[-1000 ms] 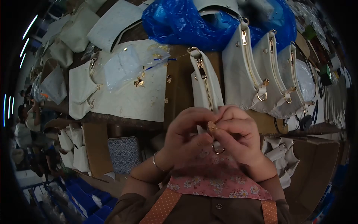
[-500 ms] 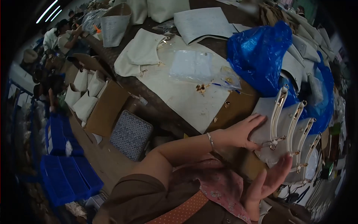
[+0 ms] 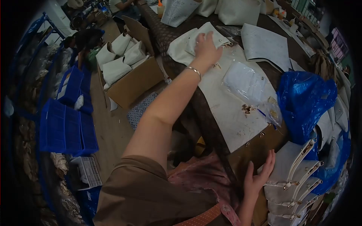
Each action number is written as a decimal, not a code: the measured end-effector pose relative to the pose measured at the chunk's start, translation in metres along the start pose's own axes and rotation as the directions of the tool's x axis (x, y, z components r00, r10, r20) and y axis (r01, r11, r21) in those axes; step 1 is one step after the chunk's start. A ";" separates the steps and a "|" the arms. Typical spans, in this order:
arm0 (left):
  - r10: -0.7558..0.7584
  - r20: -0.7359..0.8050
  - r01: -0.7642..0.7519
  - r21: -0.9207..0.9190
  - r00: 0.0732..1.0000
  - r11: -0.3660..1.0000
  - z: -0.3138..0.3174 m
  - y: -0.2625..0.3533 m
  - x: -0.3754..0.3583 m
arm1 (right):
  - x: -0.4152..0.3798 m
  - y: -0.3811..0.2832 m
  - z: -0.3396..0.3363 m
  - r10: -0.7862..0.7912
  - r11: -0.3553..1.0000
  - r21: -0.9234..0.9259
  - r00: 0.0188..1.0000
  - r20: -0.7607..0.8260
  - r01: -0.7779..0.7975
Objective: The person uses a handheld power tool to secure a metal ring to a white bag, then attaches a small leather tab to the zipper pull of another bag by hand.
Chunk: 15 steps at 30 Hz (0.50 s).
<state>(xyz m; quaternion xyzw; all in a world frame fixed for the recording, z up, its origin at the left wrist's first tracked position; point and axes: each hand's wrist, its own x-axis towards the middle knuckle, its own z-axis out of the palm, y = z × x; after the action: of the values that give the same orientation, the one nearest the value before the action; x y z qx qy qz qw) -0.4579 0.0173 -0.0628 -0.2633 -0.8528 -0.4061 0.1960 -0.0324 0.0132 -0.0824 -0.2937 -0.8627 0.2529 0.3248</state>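
Note:
My left hand [image 3: 206,49], with a silver bangle at its wrist, reaches far across the table. Its fingers are apart and lie over a cream-white pouch [image 3: 191,46], one of two that overlap with gold clasps at their corners. My right hand [image 3: 258,175] is held up, palm showing and fingers stretched, with nothing in it. Close beside it stands a row of white zipped pouches [image 3: 279,170] with gold zippers and hooks. In the middle of the work sheet [image 3: 235,122] lie a clear plastic packet [image 3: 245,83] and a small heap of gold metal fittings [image 3: 247,109].
A blue plastic bag [image 3: 307,103] sits at the right. White panels [image 3: 266,43] and large white bags [image 3: 241,13] are at the back. On the left stand a cardboard box [image 3: 137,83] of white bags and blue bins [image 3: 62,126]. A person [image 3: 88,41] bends over farther off.
My left hand has let go of the row of zipped pouches and moved across to the flat pouches on the table. My right hand stays raised near the row. The view has turned left.

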 end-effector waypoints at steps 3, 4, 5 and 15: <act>-0.197 0.089 0.173 0.224 0.976 0.959 -0.012 -0.028 0.030 | 0.001 0.002 0.010 -0.071 0.991 -0.110 0.997 0.011 0.072; -0.162 0.163 0.107 0.303 0.973 0.947 -0.013 -0.037 0.032 | 0.000 0.003 0.013 -0.065 0.992 -0.110 0.998 0.012 0.066; -0.130 0.236 0.034 0.373 0.963 0.927 -0.012 -0.043 0.035 | 0.000 0.004 0.016 -0.073 0.985 -0.154 0.997 0.026 0.076; -0.244 0.162 0.215 0.176 0.956 0.961 -0.013 -0.081 0.034 | -0.001 0.009 0.018 -0.070 0.978 -0.192 0.997 0.043 0.077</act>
<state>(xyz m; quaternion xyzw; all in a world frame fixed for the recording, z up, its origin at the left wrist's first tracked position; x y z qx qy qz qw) -0.5318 -0.0260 -0.0844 -0.1821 -0.9213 -0.3320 0.0887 -0.0416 0.0139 -0.1003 -0.2872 -0.8991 0.1608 0.2885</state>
